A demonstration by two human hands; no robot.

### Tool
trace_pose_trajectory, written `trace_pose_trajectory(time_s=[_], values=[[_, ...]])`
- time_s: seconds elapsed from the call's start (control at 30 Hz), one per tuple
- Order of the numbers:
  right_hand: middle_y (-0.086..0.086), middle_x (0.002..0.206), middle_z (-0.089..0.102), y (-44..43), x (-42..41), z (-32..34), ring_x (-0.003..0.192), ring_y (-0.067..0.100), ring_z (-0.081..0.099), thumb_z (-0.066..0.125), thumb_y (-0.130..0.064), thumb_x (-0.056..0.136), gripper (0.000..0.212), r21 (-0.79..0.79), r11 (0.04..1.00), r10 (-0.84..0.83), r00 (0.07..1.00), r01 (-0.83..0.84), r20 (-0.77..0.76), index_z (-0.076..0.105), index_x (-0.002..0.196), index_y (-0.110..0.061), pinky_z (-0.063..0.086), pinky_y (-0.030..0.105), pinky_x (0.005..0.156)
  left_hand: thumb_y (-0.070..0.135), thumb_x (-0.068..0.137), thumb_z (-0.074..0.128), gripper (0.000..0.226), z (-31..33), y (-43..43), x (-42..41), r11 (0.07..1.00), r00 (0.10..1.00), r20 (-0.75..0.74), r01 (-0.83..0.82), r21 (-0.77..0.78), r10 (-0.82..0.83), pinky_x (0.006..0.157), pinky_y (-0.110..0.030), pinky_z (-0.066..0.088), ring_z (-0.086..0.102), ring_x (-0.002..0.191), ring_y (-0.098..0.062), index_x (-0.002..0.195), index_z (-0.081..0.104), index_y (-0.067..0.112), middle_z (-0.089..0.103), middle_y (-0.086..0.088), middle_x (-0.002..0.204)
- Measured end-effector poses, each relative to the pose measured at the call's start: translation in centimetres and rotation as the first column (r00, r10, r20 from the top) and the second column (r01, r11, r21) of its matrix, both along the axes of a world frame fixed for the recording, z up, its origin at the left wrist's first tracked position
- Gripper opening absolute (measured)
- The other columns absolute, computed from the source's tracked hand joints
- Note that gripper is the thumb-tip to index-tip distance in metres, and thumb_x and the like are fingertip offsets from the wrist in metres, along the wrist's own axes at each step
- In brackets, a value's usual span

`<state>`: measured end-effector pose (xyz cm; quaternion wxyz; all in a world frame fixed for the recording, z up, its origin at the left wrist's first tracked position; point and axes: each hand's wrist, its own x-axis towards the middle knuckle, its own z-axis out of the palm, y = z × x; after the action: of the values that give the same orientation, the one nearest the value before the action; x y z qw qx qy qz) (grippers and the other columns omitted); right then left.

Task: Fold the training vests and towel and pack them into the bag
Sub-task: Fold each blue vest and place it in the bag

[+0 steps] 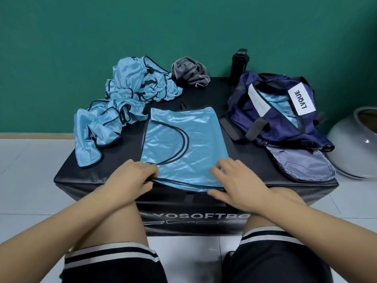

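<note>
A light blue training vest (183, 139) with black trim lies flat in the middle of the black soft box (204, 92). My left hand (132, 178) pinches its near left edge. My right hand (236, 182) rests on its near right corner with the fingers spread and bent and the thumb under the edge. A heap of crumpled blue vests (122, 103) lies at the left of the box. A grey striped towel (190, 71) is bunched at the back. The navy bag (285, 115) lies open on the right, blue fabric showing inside.
A black bottle (238, 63) stands at the back beside the bag. A grey round pot (357, 144) sits on the white tiled floor to the right. The green wall is behind the box. My knees are against the box's front.
</note>
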<state>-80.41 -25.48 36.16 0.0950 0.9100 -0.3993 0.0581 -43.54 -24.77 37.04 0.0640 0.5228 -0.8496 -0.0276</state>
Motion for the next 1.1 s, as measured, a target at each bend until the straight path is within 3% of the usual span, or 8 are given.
trace_pose_trajectory(time_s=[0.1, 0.17, 0.33, 0.57, 0.7, 0.87, 1.0, 1.1], values=[[0.002, 0.116, 0.049, 0.3, 0.0, -0.6, 0.098, 0.025, 0.049, 0.056, -0.076, 0.088, 0.066, 0.063, 0.997, 0.06, 0.989, -0.052, -0.133, 0.053, 0.124, -0.021, 0.044, 0.041, 0.085, 0.023, 0.084, 0.072, 0.023, 0.3, 0.1, 0.1, 1.0, 0.997, -0.07, -0.018, 0.009, 0.019, 0.079, -0.033, 0.045, 0.051, 0.075, -0.003, 0.094, 0.056, 0.036, 0.061, 0.02, 0.084], [0.002, 0.11, 0.05, 0.2, 0.0, -1.1, 0.092, 0.026, 0.05, 0.069, -0.059, 0.084, 0.056, 0.032, 0.998, 0.066, 0.984, -0.062, -0.165, 0.052, 0.12, -0.019, 0.043, 0.04, 0.078, 0.023, 0.085, 0.073, 0.024, 0.7, 0.2, 0.1, 0.999, 0.992, -0.125, -0.026, 0.036, 0.03, 0.078, -0.03, 0.044, 0.053, 0.076, -0.001, 0.095, 0.057, 0.038, 0.063, 0.023, 0.086], [0.0, 0.086, 0.048, -0.9, -0.5, -1.0, 0.075, 0.028, 0.048, 0.063, -0.018, 0.084, 0.017, -0.023, 0.999, 0.033, 0.999, -0.033, 0.012, 0.05, 0.094, -0.019, 0.038, 0.041, 0.067, 0.02, 0.086, 0.077, 0.024, 1.5, 0.0, 0.4, 0.991, 0.961, -0.259, -0.073, 0.115, 0.101, 0.081, -0.022, 0.047, 0.064, 0.091, 0.004, 0.096, 0.065, 0.038, 0.068, 0.026, 0.094], [0.001, 0.08, 0.046, -2.5, -1.5, 2.1, 0.073, 0.031, 0.047, 0.059, -0.006, 0.076, 0.018, -0.077, 0.989, -0.115, 0.987, 0.124, 0.111, 0.052, 0.091, -0.015, 0.038, 0.044, 0.067, 0.016, 0.09, 0.08, 0.023, 2.3, -0.5, 0.2, 0.983, 0.898, -0.406, -0.123, 0.132, 0.167, 0.074, -0.013, 0.045, 0.063, 0.081, -0.004, 0.1, 0.071, 0.035, 0.071, 0.024, 0.098], [-0.002, 0.091, 0.052, -2.9, -1.8, 3.6, 0.078, 0.031, 0.053, 0.059, -0.01, 0.084, 0.024, 0.178, 0.97, -0.207, 0.951, 0.168, 0.229, 0.051, 0.104, -0.021, 0.037, 0.042, 0.069, 0.026, 0.093, 0.079, 0.017, 2.6, -1.0, 0.3, 0.969, 0.843, -0.487, -0.15, 0.195, 0.229, 0.083, -0.031, 0.053, 0.067, 0.082, -0.012, 0.102, 0.07, 0.038, 0.073, 0.017, 0.1], [-0.002, 0.08, 0.059, -3.2, -2.7, 6.7, 0.068, 0.019, 0.053, 0.067, -0.016, 0.084, 0.032, 0.667, 0.745, -0.346, 0.864, 0.016, 0.365, 0.056, 0.107, -0.036, 0.045, 0.037, 0.069, 0.029, 0.098, 0.073, 0.009, 3.0, -1.4, 0.6, 0.942, 0.759, -0.567, -0.193, 0.273, 0.32, 0.058, -0.03, 0.049, 0.05, 0.058, -0.019, 0.101, 0.07, 0.036, 0.067, 0.006, 0.076], [-0.003, 0.076, 0.056, -5.1, -2.5, 8.1, 0.065, 0.016, 0.048, 0.067, -0.01, 0.084, 0.038, 0.738, 0.674, -0.452, 0.776, -0.026, 0.44, 0.06, 0.112, -0.035, 0.042, 0.034, 0.066, 0.031, 0.098, 0.072, 0.006, 3.1, -2.4, 0.3, 0.942, 0.764, -0.557, -0.207, 0.265, 0.325, 0.063, -0.033, 0.044, 0.047, 0.059, -0.01, 0.098, 0.07, 0.036, 0.066, 0.011, 0.076], [-0.004, 0.09, 0.072, -7.7, -1.5, 8.8, 0.064, 0.012, 0.058, 0.068, -0.01, 0.083, 0.035, 0.691, 0.721, -0.526, 0.69, 0.051, 0.497, 0.061, 0.108, -0.034, 0.047, 0.03, 0.064, 0.033, 0.099, 0.072, 0.003, 3.5, -4.5, -0.1, 0.934, 0.736, -0.577, -0.253, 0.251, 0.354, 0.071, -0.04, 0.05, 0.06, 0.071, -0.022, 0.1, 0.069, 0.032, 0.072, 0.01, 0.087]])
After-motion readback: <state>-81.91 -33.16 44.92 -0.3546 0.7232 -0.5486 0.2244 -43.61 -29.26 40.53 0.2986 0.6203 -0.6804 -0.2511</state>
